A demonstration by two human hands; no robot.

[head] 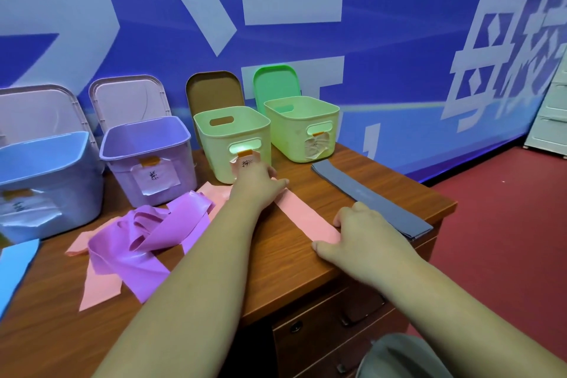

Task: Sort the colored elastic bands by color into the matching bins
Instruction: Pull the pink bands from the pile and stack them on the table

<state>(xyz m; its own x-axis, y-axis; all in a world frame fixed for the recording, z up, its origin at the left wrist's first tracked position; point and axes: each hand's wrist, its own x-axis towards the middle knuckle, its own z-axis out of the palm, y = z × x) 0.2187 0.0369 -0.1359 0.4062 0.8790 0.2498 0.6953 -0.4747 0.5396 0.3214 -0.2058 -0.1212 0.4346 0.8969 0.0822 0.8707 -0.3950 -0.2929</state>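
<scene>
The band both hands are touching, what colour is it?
The band is pink; the head view shows it best.

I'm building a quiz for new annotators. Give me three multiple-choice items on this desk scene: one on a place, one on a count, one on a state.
1. Where do the grey bands lie?
A) in a bin
B) on the right side of the desk
C) on the floor

2. How many bins stand on the desk?
A) two
B) three
C) four

3. How does the purple band lie?
A) folded flat
B) loosely tangled
C) rolled up

Key:
1 B, they lie flat beside the right hand.
2 C, one blue, one purple, two green.
3 B, it loops over itself.
</scene>
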